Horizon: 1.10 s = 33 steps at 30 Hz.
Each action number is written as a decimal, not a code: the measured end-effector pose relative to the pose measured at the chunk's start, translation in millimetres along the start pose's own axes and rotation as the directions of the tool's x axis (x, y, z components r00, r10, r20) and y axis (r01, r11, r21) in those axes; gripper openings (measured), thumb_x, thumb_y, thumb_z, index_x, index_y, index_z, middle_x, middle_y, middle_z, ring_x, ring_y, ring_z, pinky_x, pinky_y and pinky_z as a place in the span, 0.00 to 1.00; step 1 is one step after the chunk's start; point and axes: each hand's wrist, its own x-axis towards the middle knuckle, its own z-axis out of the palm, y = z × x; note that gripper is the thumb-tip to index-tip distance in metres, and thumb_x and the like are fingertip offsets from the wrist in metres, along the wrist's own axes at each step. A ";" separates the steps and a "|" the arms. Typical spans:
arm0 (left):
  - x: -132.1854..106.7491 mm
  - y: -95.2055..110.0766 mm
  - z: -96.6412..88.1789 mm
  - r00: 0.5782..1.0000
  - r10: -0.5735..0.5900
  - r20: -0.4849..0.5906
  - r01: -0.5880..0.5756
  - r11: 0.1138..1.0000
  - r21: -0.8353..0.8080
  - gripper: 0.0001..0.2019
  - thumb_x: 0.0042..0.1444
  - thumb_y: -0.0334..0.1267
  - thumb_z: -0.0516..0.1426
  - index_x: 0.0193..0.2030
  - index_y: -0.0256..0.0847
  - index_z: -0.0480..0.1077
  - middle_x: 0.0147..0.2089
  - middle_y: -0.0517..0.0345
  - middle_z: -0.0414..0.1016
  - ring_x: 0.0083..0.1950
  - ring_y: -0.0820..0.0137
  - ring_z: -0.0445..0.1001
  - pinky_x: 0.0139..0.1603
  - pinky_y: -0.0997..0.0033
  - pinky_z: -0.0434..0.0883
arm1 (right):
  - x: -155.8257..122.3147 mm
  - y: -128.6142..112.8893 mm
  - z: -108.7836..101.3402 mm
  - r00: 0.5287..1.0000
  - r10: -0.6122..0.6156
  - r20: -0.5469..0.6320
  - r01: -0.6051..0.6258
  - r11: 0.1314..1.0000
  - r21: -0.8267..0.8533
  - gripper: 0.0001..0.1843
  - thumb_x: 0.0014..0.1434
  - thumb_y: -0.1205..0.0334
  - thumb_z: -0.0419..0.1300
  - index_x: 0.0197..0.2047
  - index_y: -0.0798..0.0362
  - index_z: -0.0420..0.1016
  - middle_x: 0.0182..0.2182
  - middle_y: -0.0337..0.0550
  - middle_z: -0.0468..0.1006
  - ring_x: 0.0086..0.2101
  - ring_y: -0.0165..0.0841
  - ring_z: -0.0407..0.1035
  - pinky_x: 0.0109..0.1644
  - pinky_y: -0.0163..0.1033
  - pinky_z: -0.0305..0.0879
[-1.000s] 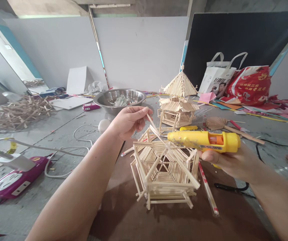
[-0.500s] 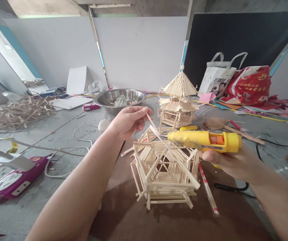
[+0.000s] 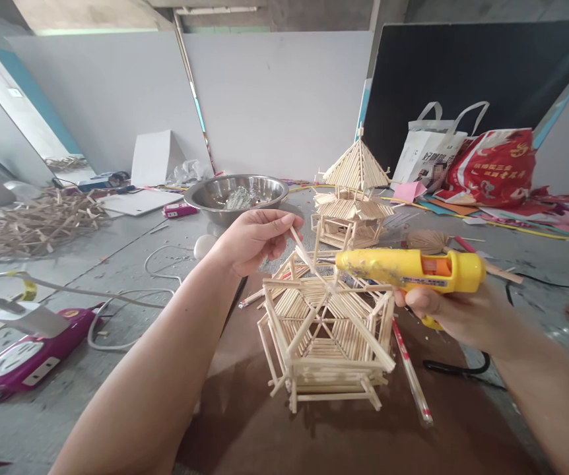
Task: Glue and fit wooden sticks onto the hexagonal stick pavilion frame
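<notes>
Between the thumb and fingers of my left hand (image 3: 263,241) is the upper end of a thin wooden stick (image 3: 301,247), which slants down to the far side of a six-sided stick frame (image 3: 334,366). My right hand (image 3: 455,313) is closed around a yellow hot glue gun (image 3: 408,269), its nozzle pointing left, close to the stick's lower part. The frame stands on a brown board (image 3: 245,422), with stick spokes meeting at its middle. Clear-wrapped sticks with red marks (image 3: 412,373) lie at its right side.
Behind stands a finished-looking stick pavilion (image 3: 356,171). A steel bowl (image 3: 237,194) sits left of it. A purple power strip (image 3: 37,349) and white cable lie at left, near a heap of sticks (image 3: 37,221). Bags, including a red one (image 3: 492,168), stand at the back right.
The glue gun in my right hand has shifted slightly right and its nozzle has drawn back a little from the stick. My left hand has stayed almost still.
</notes>
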 end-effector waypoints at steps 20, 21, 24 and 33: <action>-22.8 20.3 14.5 0.974 0.145 0.174 -0.225 0.691 0.686 0.12 0.56 0.36 0.51 0.40 0.38 0.73 0.31 0.57 0.75 0.19 0.83 0.60 0.20 0.81 0.62 | 5.0 -10.7 -4.4 0.999 -0.048 0.012 0.049 0.985 -0.163 0.15 0.57 0.48 0.51 0.28 0.51 0.65 0.20 0.34 0.62 0.19 0.23 0.56 0.19 0.30 0.52; -22.9 20.4 14.3 0.974 0.141 0.178 -0.226 0.683 0.695 0.12 0.56 0.36 0.51 0.41 0.38 0.73 0.31 0.58 0.75 0.19 0.83 0.60 0.20 0.81 0.62 | 5.4 -11.4 -4.2 0.998 -0.054 0.012 0.056 0.986 -0.157 0.15 0.57 0.49 0.52 0.29 0.51 0.66 0.21 0.34 0.63 0.19 0.23 0.56 0.19 0.30 0.52; -23.2 20.6 13.8 0.972 0.134 0.191 -0.231 0.664 0.711 0.12 0.56 0.37 0.50 0.42 0.38 0.73 0.31 0.58 0.75 0.18 0.83 0.60 0.20 0.81 0.62 | 6.2 -13.3 -4.2 0.998 -0.051 0.025 0.055 0.986 -0.157 0.15 0.57 0.49 0.52 0.28 0.51 0.65 0.21 0.34 0.63 0.19 0.23 0.56 0.18 0.30 0.52; -24.5 22.6 16.0 0.963 0.182 0.199 -0.268 0.557 0.786 0.13 0.56 0.38 0.49 0.41 0.40 0.74 0.34 0.59 0.77 0.29 0.78 0.70 0.31 0.78 0.66 | 6.0 -16.3 -3.7 0.999 -0.033 0.018 0.036 0.985 -0.167 0.14 0.56 0.49 0.53 0.28 0.50 0.66 0.20 0.35 0.62 0.20 0.26 0.56 0.19 0.32 0.52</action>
